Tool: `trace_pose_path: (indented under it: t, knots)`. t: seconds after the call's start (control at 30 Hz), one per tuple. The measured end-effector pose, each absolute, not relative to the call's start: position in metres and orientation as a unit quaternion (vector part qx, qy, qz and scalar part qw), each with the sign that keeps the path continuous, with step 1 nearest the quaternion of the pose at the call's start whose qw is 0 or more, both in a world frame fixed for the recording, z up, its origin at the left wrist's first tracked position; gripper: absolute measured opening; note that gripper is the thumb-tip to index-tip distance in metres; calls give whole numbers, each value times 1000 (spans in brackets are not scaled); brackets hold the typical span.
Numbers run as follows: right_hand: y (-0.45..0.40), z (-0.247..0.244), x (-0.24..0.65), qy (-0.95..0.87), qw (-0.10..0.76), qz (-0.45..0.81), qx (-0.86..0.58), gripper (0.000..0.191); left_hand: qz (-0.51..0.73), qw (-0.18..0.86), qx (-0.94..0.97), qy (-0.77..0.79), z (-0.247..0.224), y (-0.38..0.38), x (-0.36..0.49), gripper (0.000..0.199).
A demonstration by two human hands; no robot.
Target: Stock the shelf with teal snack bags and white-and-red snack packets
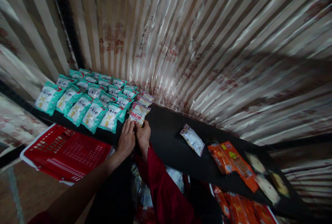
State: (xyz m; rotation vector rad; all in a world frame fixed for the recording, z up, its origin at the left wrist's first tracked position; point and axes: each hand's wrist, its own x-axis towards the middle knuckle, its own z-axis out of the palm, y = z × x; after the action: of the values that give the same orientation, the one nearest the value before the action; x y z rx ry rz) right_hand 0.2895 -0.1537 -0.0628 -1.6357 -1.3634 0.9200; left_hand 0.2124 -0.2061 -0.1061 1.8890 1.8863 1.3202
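My left hand (pixel 127 138) and my right hand (pixel 143 134) are together at the lower edge of a white snack bag (pixel 138 112) with a striped top and red lettering. The left fingers press against its left side; the right hand's thumb and fingers grip its lower right. Behind it, partly covered, stand more striped-top bags (pixel 144 100) in a line. Just left of them, rows of teal and white snack bags (pixel 93 114) lean upright on the black shelf (pixel 162 127).
A single striped snack bag (pixel 193 139) lies on the shelf to the right, near orange packets (pixel 233 163) and pale packs (pixel 267 188). Below the shelf are a red basket (pixel 70 151) at left and more orange packets (pixel 240 208) at right. Printed, pleated sheeting (pixel 181 44) hangs behind.
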Motion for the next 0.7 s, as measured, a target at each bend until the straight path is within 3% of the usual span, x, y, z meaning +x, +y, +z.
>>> trace_pose_path:
  t: [0.7]
  knots:
    - [-147,-63,280,-564,393,339,-642,37,445,23,630,636,-102,-187,204,45]
